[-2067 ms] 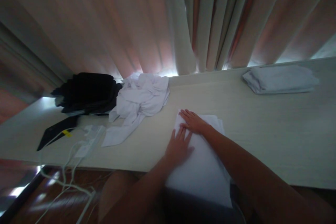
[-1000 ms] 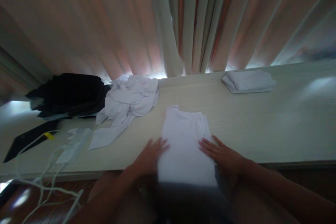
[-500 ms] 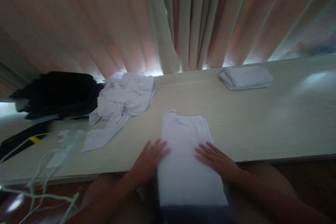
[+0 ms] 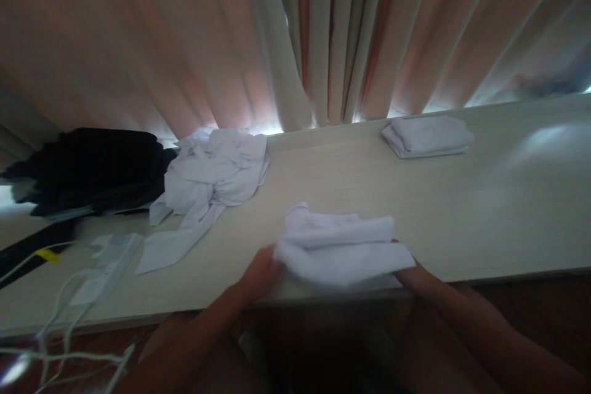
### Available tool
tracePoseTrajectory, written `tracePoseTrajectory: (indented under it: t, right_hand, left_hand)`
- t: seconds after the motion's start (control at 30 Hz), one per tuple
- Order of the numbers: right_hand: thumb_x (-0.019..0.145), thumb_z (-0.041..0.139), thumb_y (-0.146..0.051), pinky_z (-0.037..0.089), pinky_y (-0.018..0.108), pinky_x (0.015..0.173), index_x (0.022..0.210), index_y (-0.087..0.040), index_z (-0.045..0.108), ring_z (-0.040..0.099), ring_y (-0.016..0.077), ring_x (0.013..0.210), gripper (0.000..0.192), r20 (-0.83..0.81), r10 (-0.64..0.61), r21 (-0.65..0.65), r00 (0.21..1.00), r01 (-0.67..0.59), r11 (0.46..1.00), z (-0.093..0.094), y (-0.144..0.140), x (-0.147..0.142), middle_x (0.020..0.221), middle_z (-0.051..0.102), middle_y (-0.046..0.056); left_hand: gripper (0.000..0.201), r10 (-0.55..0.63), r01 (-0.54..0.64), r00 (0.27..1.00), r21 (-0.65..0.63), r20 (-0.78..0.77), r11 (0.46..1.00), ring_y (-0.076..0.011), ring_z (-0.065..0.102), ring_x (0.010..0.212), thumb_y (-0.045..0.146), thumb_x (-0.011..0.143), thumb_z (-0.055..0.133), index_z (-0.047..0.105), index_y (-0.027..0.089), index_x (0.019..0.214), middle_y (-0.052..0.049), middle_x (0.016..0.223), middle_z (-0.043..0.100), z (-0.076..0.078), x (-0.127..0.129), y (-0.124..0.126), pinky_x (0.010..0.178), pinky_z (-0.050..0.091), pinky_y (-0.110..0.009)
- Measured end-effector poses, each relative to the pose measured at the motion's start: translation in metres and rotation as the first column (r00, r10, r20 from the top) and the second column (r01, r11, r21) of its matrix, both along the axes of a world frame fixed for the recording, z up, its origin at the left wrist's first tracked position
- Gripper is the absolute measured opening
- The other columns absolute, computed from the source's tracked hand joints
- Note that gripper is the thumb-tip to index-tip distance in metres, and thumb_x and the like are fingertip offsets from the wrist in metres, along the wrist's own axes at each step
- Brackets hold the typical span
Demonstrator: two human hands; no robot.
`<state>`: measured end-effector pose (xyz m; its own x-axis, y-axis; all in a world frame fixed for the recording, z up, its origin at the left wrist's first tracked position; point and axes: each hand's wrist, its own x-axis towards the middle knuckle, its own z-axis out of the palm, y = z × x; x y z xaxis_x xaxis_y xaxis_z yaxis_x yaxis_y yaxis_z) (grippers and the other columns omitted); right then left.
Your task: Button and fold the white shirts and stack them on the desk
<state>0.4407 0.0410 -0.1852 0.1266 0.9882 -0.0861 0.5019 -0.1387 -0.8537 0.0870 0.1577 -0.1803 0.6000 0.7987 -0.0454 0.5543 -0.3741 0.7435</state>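
A white garment [image 4: 341, 258] lies doubled over at the table's front edge, its near part folded back over the far part. My left hand [image 4: 262, 272] is closed on its left side, with the fingertips tucked behind the cloth. On the right, my right hand [image 4: 410, 272] grips the other side of the fold, and its fingers are mostly hidden under the fabric. The folded layers look slightly blurred by motion. At the far side a small corner of the garment sticks up from under the fold.
A crumpled white cloth heap [image 4: 212, 175] lies left of the hands, beside a stack of black clothes [image 4: 101, 166]. White cables [image 4: 64, 314] and a power strip [image 4: 108, 268] are at the left front. A folded white garment [image 4: 429, 135] sits back right, before the curtains [image 4: 318, 37].
Both hands lay flat with fingers spread on the garment; now they hold its sides. Its near end, which hung over the table edge, has been brought up and folded away from me.
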Motion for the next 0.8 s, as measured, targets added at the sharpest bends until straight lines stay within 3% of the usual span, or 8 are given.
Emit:
tracePoseTrajectory:
  t: [0.17,0.27,0.4,0.5,0.6,0.63,0.7,0.8]
  right_hand:
    - [0.094,0.037,-0.057,0.056,0.046,0.087,0.126,-0.015,0.062,0.07,0.0297,0.102,0.058,-0.508,-0.144,-0.346,0.849,-0.048,0.937,0.018,0.032,-0.017,0.114,0.072,0.017]
    - [0.091,0.045,-0.062,0.058,0.041,0.078,0.11,-0.015,0.069,0.072,0.028,0.091,0.056,-0.563,-0.259,-0.415,0.785,0.002,0.91,0.02,0.036,-0.021,0.102,0.075,0.017]
    - [0.078,0.066,-0.057,0.053,0.032,0.062,0.091,-0.015,0.07,0.067,0.0219,0.07,0.044,-0.527,-0.337,-0.293,0.78,0.206,0.934,0.005,0.038,-0.018,0.084,0.073,0.011]
    - [0.078,0.065,-0.055,0.047,0.028,0.056,0.094,-0.016,0.067,0.061,0.0189,0.064,0.042,-0.425,-0.377,-0.19,0.823,0.326,0.926,-0.002,0.038,-0.015,0.079,0.07,0.007]
    - [0.085,0.058,-0.051,0.052,0.039,0.078,0.116,-0.017,0.06,0.065,0.0259,0.093,0.046,-0.179,-0.439,0.126,0.881,0.463,0.877,0.007,0.031,-0.024,0.107,0.069,0.012]
    - [0.087,0.056,-0.048,0.049,0.045,0.091,0.122,-0.017,0.058,0.061,0.0289,0.109,0.046,-0.023,-0.436,0.303,0.9,0.422,0.855,0.012,0.028,-0.03,0.119,0.065,0.015]
    - [0.092,0.052,-0.038,0.032,0.054,0.111,0.129,-0.017,0.055,0.044,0.032,0.135,0.043,0.338,-0.361,0.523,0.869,0.145,0.84,0.02,0.022,-0.048,0.141,0.053,0.017]
    - [0.095,0.048,-0.034,0.015,0.058,0.119,0.14,-0.017,0.051,0.02,0.034,0.149,0.048,0.685,-0.131,0.387,0.717,-0.205,0.899,0.018,0.024,-0.075,0.157,0.037,0.015]
  left_hand:
    - [0.066,0.232,-0.22,0.973,-0.339,-0.006,0.915,-0.0196,0.052,0.062,0.069,0.086,0.039,0.066,0.013,0.066,-0.004,0.06,0.061,0.007,0.021,0.014,0.062,0.04,-0.031]
    - [0.061,0.278,-0.271,0.96,-0.313,-0.023,0.91,-0.0202,0.052,0.064,0.067,0.083,0.044,0.066,0.013,0.066,-0.003,0.059,0.059,0.011,0.022,0.016,0.062,0.039,-0.031]
    - [0.049,0.294,-0.313,0.945,-0.143,-0.141,0.939,-0.0218,0.056,0.067,0.057,0.083,0.048,0.065,0.015,0.064,-0.003,0.061,0.06,0.01,0.016,0.019,0.063,0.04,-0.031]
    - [0.033,0.324,-0.339,0.928,-0.052,-0.183,0.939,-0.0228,0.057,0.075,0.046,0.081,0.054,0.064,0.017,0.069,-0.005,0.071,0.062,0.012,0.015,0.019,0.071,0.043,-0.033]
    - [0.02,0.369,-0.31,0.915,0.305,-0.161,0.901,-0.0263,0.058,0.096,0.033,0.079,0.058,0.065,0.016,0.089,-0.01,0.098,0.065,0.021,0.023,0.013,0.088,0.043,-0.039]
    - [0.019,0.32,-0.221,0.935,0.454,-0.153,0.863,-0.0274,0.057,0.105,0.029,0.081,0.057,0.064,0.017,0.094,-0.012,0.107,0.065,0.024,0.028,0.01,0.095,0.041,-0.042]
    - [0.023,0.119,0.049,0.97,0.646,-0.214,0.762,-0.0274,0.051,0.124,0.024,0.088,0.052,0.064,0.019,0.107,-0.012,0.127,0.062,0.029,0.042,0.004,0.107,0.035,-0.045]
    - [0.043,-0.077,0.321,0.924,0.653,-0.374,0.686,-0.0263,0.031,0.145,0.027,0.096,0.043,0.051,0.019,0.138,-0.01,0.151,0.047,0.024,0.064,0.003,0.118,0.023,-0.048]
